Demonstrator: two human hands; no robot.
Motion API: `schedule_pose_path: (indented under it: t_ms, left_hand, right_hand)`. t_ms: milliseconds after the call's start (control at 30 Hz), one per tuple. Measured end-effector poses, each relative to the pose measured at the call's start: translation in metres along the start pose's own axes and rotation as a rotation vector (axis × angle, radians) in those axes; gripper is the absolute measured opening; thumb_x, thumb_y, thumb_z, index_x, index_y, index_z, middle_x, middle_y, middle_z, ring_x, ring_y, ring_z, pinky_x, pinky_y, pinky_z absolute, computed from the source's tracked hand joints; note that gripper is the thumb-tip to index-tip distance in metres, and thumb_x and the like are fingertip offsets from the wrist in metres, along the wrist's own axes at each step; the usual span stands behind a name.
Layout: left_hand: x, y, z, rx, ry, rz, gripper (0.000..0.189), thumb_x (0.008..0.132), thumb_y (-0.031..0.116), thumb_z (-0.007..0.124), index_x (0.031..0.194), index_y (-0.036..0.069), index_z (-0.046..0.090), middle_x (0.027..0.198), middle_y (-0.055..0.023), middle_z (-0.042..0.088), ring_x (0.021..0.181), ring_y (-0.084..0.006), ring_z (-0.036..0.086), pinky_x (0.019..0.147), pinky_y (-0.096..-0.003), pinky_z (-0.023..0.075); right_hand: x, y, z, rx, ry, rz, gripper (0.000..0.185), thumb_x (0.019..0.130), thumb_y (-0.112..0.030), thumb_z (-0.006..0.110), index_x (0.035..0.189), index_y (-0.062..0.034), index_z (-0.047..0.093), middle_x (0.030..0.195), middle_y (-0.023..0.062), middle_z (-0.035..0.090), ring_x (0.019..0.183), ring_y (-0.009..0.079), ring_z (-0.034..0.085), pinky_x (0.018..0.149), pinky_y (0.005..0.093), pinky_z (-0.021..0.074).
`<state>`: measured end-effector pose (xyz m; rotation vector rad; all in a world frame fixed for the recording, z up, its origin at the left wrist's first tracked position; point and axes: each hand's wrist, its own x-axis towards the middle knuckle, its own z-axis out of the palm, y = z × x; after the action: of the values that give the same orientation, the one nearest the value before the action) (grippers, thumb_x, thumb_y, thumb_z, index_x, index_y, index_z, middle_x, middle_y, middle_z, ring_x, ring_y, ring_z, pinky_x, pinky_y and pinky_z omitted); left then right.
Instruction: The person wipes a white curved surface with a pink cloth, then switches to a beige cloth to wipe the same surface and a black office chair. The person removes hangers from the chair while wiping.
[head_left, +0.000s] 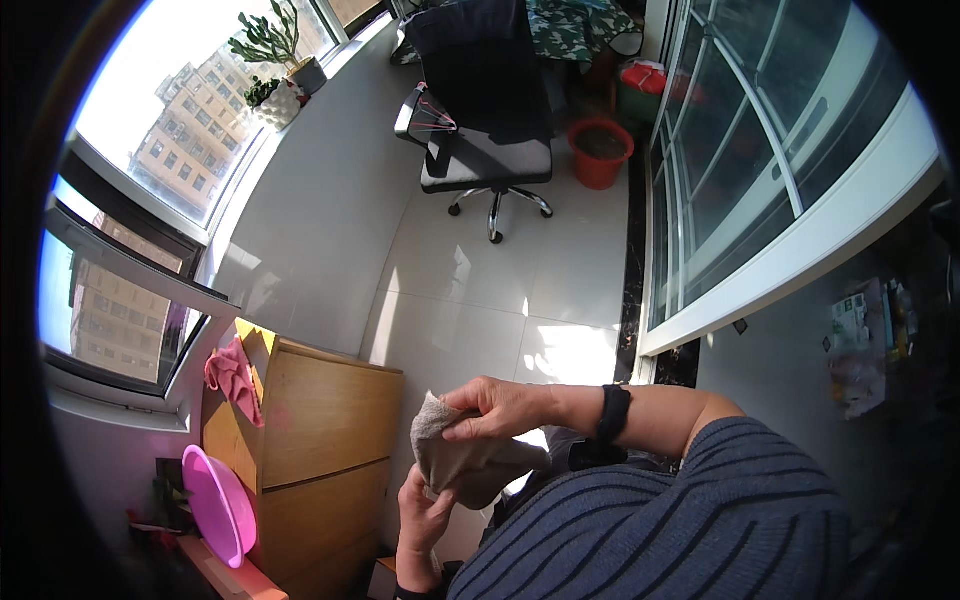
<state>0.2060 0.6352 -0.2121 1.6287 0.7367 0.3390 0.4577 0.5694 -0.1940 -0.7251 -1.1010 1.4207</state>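
Note:
A grey-brown cloth, with a rough towel-like patch along its upper left edge, hangs between my two hands in front of my body. My right hand pinches its upper edge between thumb and fingers. Lower down, my left hand grips the cloth's lower left side, its thumb on the near face. The cloth is folded or bunched, and part of it trails right towards my waist. Just left of the hands stands a wooden cabinet, with a pink cloth draped over its top edge.
A pink plastic basin leans beside the cabinet. Ahead, a black office chair stands on the tiled floor near a red bucket. Potted plants line the windowsill. A white-framed glass sliding door borders the right side.

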Motion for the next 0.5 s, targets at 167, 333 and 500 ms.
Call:
schedule_pose_path:
  t_ms: [167,333,500]
  left_hand:
    - [0.043,0.028,-0.016,-0.066,0.165,-0.097,0.018,0.086,0.007,0.072,0.092,0.005,0.055,0.087,0.003,0.058,0.076,-0.0046,0.05,0.071,-0.0211,0.0443]
    - [0.097,0.049,-0.029,0.022,-0.043,-0.292,0.021,0.086,0.015,0.077,0.095,0.001,0.064,0.076,0.0058,0.056,0.068,-0.0031,0.048,0.063,-0.021,0.0433]
    - [0.148,0.068,-0.034,-0.229,-0.09,-0.174,0.02,0.092,0.01,0.069,0.107,-0.002,0.067,0.088,0.0018,0.066,0.078,-0.0045,0.057,0.071,-0.0222,0.0476]
  right_hand:
    - [0.034,0.001,-0.055,-0.273,0.171,0.028,0.018,0.094,-0.008,0.06,0.109,-0.0005,0.065,0.096,0.0059,0.069,0.093,0.0128,0.062,0.088,0.0286,0.0486]
    - [0.071,-0.003,-0.103,-0.335,0.304,0.087,0.02,0.094,-0.012,0.064,0.11,-0.0002,0.063,0.097,0.003,0.067,0.096,0.0094,0.061,0.089,0.0259,0.0491]
    - [0.094,-0.014,-0.137,-0.591,0.496,-0.017,0.042,0.091,-0.031,0.066,0.124,-0.0068,0.057,0.107,0.0095,0.065,0.098,0.0231,0.062,0.09,0.0353,0.0501]
